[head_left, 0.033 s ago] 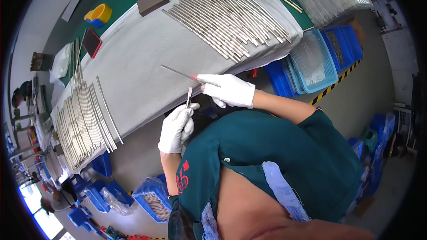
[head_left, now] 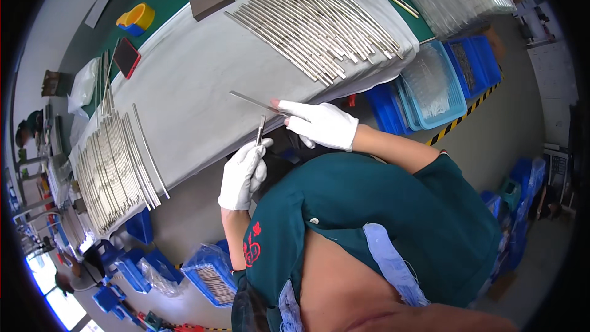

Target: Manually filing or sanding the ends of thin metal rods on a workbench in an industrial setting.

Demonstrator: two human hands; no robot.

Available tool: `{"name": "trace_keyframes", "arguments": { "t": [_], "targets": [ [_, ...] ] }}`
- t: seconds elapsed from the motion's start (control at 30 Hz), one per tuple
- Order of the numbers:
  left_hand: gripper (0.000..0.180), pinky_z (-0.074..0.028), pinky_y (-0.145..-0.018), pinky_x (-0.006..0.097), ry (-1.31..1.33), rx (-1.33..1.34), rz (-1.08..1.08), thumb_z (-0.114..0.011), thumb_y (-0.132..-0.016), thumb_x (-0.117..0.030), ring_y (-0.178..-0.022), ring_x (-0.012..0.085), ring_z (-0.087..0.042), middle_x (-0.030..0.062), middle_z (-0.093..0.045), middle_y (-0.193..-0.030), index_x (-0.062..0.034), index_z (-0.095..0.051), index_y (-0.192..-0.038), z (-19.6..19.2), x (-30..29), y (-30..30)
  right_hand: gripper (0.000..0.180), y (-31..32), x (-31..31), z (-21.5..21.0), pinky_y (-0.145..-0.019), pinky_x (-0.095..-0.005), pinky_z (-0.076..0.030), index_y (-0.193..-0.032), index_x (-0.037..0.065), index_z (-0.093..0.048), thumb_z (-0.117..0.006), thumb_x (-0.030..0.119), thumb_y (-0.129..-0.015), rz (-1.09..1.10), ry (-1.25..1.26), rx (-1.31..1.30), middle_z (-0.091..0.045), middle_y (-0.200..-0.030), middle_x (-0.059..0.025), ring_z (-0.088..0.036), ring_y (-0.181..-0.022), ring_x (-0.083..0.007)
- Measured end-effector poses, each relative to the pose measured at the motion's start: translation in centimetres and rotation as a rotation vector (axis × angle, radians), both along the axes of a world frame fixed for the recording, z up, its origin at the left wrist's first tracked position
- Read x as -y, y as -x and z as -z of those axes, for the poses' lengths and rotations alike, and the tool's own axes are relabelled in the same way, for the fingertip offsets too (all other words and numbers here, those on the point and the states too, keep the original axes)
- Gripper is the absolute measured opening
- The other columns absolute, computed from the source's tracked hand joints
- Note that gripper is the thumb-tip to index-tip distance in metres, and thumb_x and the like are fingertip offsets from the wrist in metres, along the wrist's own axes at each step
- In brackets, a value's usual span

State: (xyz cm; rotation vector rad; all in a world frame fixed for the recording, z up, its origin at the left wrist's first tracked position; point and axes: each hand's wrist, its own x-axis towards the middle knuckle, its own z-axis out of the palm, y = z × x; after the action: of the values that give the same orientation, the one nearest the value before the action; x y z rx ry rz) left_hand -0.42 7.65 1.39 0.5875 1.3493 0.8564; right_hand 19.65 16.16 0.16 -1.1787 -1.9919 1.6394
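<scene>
My left hand, in a white glove, is closed around a slim silver metal rod whose end sticks up from the fingers. My right hand, gloved with bare fingertips showing, grips a thin flat metal strip that points left over the table edge. The strip's tip lies beyond the rod's upper end, and I cannot tell whether the two touch. A wide spread of metal rods lies at the far side of the white-covered table. Another row of rods rests at the left end.
A brown block sits beside the far rods. A red-edged phone and a yellow-and-blue tape holder are at the back left. Light blue baskets and blue bins stand right of the table. A blue crate is below left.
My right hand and the strip have shifted slightly to the right. The rod in my left hand shows a little higher, while that hand stays nearly in place.
</scene>
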Motion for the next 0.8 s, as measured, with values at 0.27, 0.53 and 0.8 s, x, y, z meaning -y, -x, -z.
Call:
{"name": "trace_keyframes", "arguments": {
  "t": [0.27,0.53,0.8],
  "targets": [
    [0.029,-0.024,-0.041,0.02,0.043,-0.184,-0.049,-0.053,-0.092,-0.026,-0.042,0.0035,-0.033,-0.0021,-0.047,-0.054,-0.0054,-0.06,-0.112,1.8,-1.2,-0.3,0.043,-2.9,0.8,1.7,-0.037,-0.0347,-0.041,-0.131,0.032,-0.046,-0.051,0.028,-0.088,-0.111,-0.736,0.462,-0.055,-0.051,-0.0042,-0.052,-0.039,-0.0227],
    [0.031,-0.021,-0.038,0.019,0.076,0.041,-0.017,-0.054,-0.091,-0.027,-0.04,0.0019,-0.029,-0.0029,-0.046,-0.054,-0.0048,-0.059,-0.112,2.5,-1.5,0.8,0.044,-3.0,0.7,1.8,-0.038,-0.033,-0.039,-0.122,0.02,-0.058,-0.063,0.013,-0.079,-0.072,-0.914,0.287,-0.045,-0.045,-0.0062,-0.047,-0.037,-0.0226],
    [0.03,-0.018,-0.036,0.018,0.147,0.191,-0.011,-0.054,-0.09,-0.026,-0.039,0.0012,-0.027,-0.0033,-0.045,-0.056,-0.0036,-0.058,-0.109,2.5,-1.7,1.8,0.045,-4.4,0.8,1.1,-0.041,-0.0326,-0.039,-0.121,0.015,-0.058,-0.063,0.007,-0.076,-0.183,-0.926,0.349,-0.046,-0.047,-0.0068,-0.047,-0.039,-0.0215]
  ]
}}
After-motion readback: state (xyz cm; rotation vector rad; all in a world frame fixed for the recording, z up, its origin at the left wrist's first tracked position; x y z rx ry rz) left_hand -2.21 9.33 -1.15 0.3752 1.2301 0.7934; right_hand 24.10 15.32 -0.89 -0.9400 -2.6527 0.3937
